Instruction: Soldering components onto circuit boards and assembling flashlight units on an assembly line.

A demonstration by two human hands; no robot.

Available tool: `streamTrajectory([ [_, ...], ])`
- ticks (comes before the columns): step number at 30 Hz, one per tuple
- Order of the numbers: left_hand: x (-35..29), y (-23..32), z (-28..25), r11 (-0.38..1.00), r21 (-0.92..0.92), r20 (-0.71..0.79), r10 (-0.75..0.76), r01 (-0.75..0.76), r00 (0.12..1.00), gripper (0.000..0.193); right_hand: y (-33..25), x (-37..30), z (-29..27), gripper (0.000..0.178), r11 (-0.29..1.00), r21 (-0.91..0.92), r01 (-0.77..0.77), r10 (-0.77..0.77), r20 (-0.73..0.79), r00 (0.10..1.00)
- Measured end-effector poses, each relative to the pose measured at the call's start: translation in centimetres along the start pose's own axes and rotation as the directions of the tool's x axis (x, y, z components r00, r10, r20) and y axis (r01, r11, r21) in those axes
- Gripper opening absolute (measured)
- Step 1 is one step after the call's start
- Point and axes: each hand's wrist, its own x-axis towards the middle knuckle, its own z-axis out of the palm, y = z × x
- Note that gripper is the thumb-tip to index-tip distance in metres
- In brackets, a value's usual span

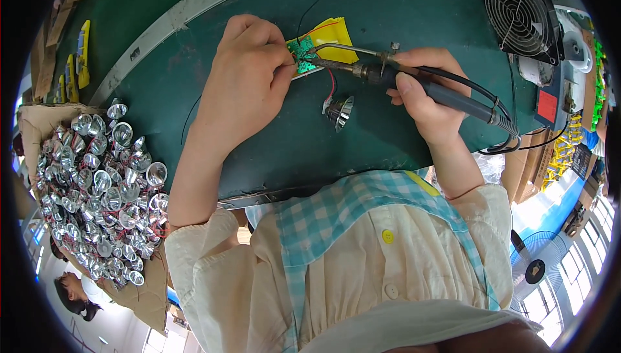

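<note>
In the middle of the green work table, a small green circuit board (303,54) lies with a flat yellow piece (337,30) beside and partly behind it. My left hand (251,72) is closed in a pinch at the board's left edge; its fingers hide what they grip. My right hand (430,97) holds a soldering iron (469,103) by its dark handle. The iron's tip and a thin metal feed tube (346,47) both reach the board. A red wire runs toward a silver reflector lamp (340,112) just below. A black wire (318,2) curves up from the board.
At left, a cardboard box (29,120) is heaped with silver reflector lamps (103,188). A black fan with a round grille (517,18) stands far right, near a white spool (577,52). The iron's cable loops at right. Another person (77,295) appears at lower left.
</note>
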Motion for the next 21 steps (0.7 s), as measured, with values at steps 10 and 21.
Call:
streamTrajectory([
  [10,0.11,0.16,-0.12,1.0,0.013,0.019,0.0,0.0,1.0,0.003,0.06,0.05,-0.58,0.019,0.996,0.08,0.029,-0.021,-0.098,0.995],
  [21,-0.28,0.75,0.08,0.996,0.091,-0.011,0.021,-0.02,1.0,0.004,-0.05,-0.24,-1.02,0.019,0.991,0.132,0.013,0.002,-0.115,0.993],
])
